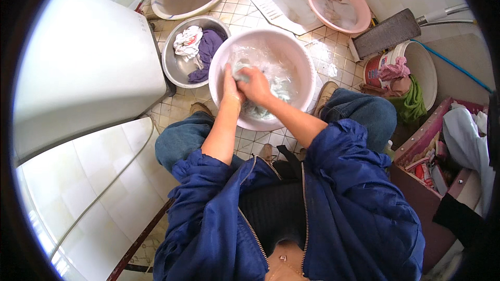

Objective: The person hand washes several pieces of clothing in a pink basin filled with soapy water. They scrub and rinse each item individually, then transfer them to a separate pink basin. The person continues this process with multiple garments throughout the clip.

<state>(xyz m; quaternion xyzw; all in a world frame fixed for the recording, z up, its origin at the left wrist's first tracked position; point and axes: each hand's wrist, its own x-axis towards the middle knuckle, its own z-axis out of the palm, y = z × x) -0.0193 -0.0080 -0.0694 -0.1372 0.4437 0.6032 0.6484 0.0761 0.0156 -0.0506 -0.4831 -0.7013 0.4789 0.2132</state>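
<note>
Before me on the tiled floor stands a pink plastic basin (308,86) of water. My left hand (231,86) is in its left part, fingers stretched against a pale, wet cloth (243,71). My right hand (254,85) is bent around the same cloth and presses it against my left palm. More pale fabric (283,88) lies in the water to the right and below my hands. Left of the basin, a metal bowl (170,72) holds a white garment (189,42) with a red mark and a purple cloth (211,48).
A squat toilet (300,8) lies beyond, between a large basin of murky water (158,8) and a pink basin with soapy water (366,11). A white appliance (90,62) stands left. At right are a tipped bucket (427,70) with cloths and a purple box (420,140) of items.
</note>
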